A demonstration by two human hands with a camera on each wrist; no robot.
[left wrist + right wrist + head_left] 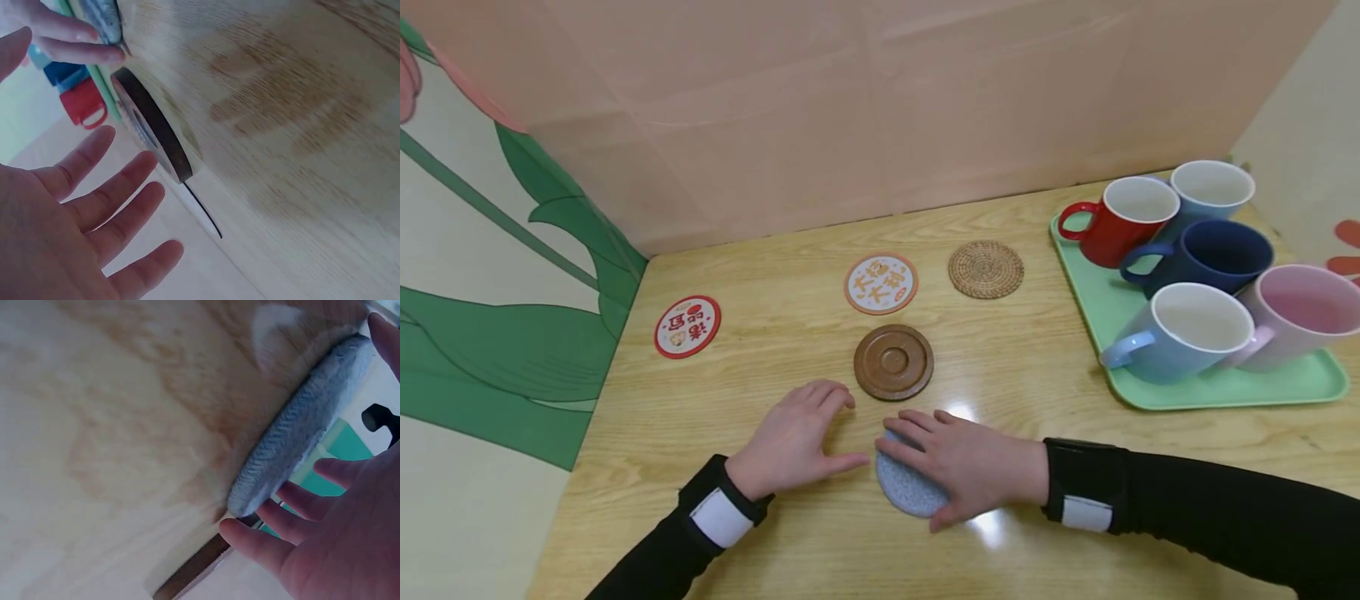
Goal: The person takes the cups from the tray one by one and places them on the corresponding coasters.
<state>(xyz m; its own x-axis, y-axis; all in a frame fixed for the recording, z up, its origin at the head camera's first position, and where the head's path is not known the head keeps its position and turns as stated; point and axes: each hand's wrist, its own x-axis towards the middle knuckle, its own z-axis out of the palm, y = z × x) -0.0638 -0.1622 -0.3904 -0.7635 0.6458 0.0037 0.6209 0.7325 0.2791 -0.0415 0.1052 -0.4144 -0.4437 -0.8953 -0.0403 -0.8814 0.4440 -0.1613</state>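
Observation:
A round grey-blue felt-like coaster (904,483) lies flat on the wooden table near its front. My right hand (966,462) is spread over it, fingertips at its far edge and thumb by its near edge. In the right wrist view, the fingers (262,547) look loosely extended beside the thick woven rim of the coaster (294,434). My left hand (797,437) hovers just left of it, empty, with fingers apart and thumb pointing towards the coaster. Beyond both hands sits a brown wooden coaster (893,362), also seen edge-on (156,125) in the left wrist view.
Farther back lie an orange-rimmed printed coaster (881,284) and a woven rattan coaster (986,269). A red-rimmed printed coaster (687,327) is at the left. On the right, a green tray (1157,397) holds several mugs, including a red mug (1123,221) and a pink mug (1288,321).

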